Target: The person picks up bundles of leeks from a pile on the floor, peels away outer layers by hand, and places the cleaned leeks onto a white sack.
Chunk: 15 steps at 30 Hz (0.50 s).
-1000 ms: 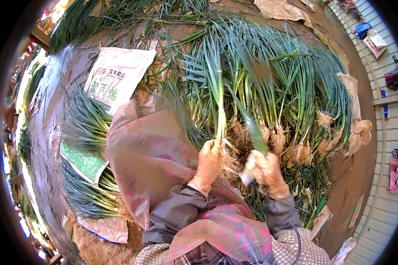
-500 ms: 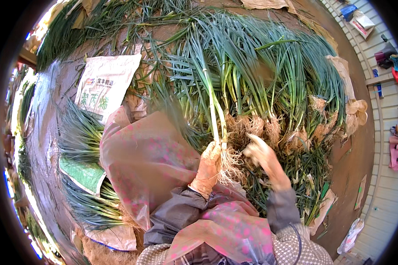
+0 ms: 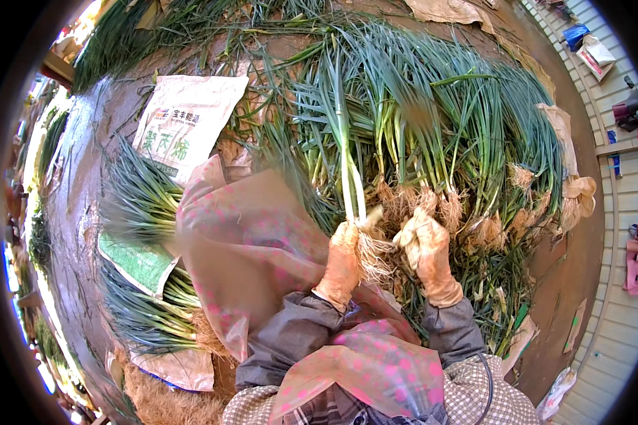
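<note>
My left hand [image 3: 341, 263], in an orange-stained glove, is closed around the white lower stems of a pair of green onions [image 3: 344, 152]. Their pale, stringy roots [image 3: 376, 256] hang out beside the fingers, and the leaves reach away onto the pile. Just right of those roots is my right hand [image 3: 430, 256], also gloved, with its fingers curled together. What it pinches, if anything, I cannot make out. Beyond both hands lies a large pile of green onions [image 3: 468, 106], roots toward me.
Stripped leaves [image 3: 485, 290] heap up below the pile. Left of me, bundled green onions [image 3: 145, 202] lie by a green sack [image 3: 138, 262]. A printed white sack [image 3: 191, 117] rests farther off. A dotted plastic sheet [image 3: 252, 244] covers my lap.
My right hand has turned and its fingers have curled closer together near the roots. My left hand keeps its hold on the green onions. The view has shifted slightly.
</note>
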Tool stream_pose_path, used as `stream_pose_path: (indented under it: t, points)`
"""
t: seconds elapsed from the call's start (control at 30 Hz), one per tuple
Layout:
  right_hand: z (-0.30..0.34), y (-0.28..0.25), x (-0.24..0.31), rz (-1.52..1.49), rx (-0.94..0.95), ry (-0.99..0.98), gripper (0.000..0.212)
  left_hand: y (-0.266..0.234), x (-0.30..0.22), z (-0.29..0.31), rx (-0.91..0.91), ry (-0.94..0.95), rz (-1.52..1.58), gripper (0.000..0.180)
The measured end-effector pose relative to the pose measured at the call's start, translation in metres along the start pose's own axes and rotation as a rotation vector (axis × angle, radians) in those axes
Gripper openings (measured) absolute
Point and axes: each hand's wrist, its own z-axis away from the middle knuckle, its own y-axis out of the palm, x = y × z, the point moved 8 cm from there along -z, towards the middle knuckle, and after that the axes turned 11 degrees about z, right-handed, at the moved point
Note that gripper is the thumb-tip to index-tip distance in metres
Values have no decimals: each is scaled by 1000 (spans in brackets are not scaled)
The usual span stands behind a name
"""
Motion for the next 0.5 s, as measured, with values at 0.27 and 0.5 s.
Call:
stream_pose_path:
  t: [0.27,0.5]
  points:
    - [-36,36,-43,567,394,219,54,-16,7,-11,-13,116,-29,17]
    - [3,44,-18,682,199,153,16,-26,1,-11,-72,127,-160,15]
